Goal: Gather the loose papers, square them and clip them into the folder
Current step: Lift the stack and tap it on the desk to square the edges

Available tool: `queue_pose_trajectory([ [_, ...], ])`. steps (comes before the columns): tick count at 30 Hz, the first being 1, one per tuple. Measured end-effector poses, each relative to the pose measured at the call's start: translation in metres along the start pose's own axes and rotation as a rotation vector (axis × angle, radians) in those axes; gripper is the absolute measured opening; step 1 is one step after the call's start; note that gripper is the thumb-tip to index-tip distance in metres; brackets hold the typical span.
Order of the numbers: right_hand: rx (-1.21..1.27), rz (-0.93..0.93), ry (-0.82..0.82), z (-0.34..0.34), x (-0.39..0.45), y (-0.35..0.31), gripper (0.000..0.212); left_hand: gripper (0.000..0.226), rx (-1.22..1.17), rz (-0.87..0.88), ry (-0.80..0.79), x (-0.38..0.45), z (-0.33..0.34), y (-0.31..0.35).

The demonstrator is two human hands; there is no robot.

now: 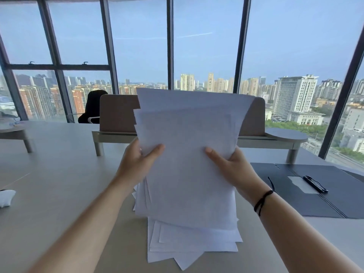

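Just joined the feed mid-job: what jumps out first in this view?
Dead centre, both hands, left hand and right hand, hold a stack of white papers upright, its edges still uneven. More loose sheets lie fanned on the table below. The dark folder lies open at right, its black clip resting on it.

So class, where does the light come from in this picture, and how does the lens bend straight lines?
Head view: daylight enters through the tall glass windows, backlighting the held white paper sheets; the dark window frames lean inward from wide-angle distortion.
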State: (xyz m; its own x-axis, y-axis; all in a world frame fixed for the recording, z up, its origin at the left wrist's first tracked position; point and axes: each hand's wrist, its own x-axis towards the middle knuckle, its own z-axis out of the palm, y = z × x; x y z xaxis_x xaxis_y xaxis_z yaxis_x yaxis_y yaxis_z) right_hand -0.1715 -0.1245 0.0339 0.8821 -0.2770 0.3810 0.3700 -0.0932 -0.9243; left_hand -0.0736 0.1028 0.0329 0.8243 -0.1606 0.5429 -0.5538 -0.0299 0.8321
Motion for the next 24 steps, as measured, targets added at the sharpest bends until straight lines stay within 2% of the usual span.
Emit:
queue_pose_trajectory([
  [7,0.044,-0.118,0.081,0.013,0.010,-0.024,0.021,0.024,-0.139,0.105,0.052,0.010,0.006,0.029],
  [9,0.090,-0.054,0.076,0.009,0.002,-0.013,0.021,0.026,-0.193,0.057,0.055,0.000,0.007,0.022],
  [12,0.144,0.145,0.049,0.000,-0.020,0.013,0.022,0.030,-0.256,-0.103,0.044,-0.021,0.007,-0.003],
  [15,0.069,0.225,0.040,-0.002,-0.032,0.029,0.014,0.031,-0.235,-0.208,0.028,-0.035,0.009,-0.020],
  [18,0.009,0.143,0.078,0.004,-0.022,0.018,0.017,0.028,-0.171,-0.188,0.072,-0.028,0.014,-0.009],
  [21,0.008,-0.014,0.105,0.012,-0.005,-0.012,0.013,0.019,-0.235,-0.120,0.160,-0.008,0.015,0.019],
  [24,0.023,-0.108,0.119,0.015,0.006,-0.025,0.014,0.014,-0.287,-0.050,0.166,0.004,0.013,0.040],
])
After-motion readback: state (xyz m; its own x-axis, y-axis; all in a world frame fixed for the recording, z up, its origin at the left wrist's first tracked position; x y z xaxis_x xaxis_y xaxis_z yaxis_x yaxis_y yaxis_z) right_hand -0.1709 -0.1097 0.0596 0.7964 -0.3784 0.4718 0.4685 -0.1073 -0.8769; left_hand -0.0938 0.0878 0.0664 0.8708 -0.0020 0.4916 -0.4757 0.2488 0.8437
